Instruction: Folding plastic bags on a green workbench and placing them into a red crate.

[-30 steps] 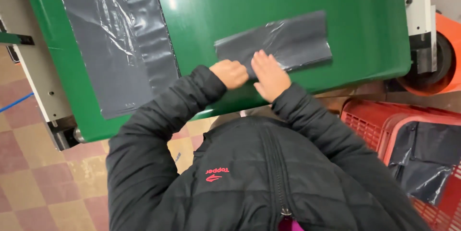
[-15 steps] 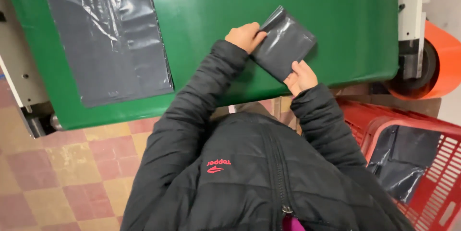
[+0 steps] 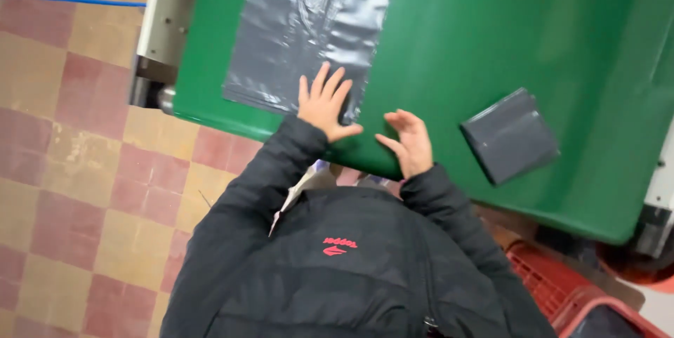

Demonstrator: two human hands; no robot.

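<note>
Bare green table btwn flat grey bag at near-left edge & folded grey bag near right edge; my hands fit thru there.

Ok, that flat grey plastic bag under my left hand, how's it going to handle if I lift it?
The flat grey plastic bag looks thin and wrinkled, so probably floppy and light. Its glossy film on the smooth green surface would likely slide easily under the left hand.

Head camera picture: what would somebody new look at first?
Probably the big green belt filling the top of the picture. A long grey plastic bag lies flat on it, with the left hand spread on its near end. The right hand hovers beside it, and a small folded grey bag lies further right.
</note>
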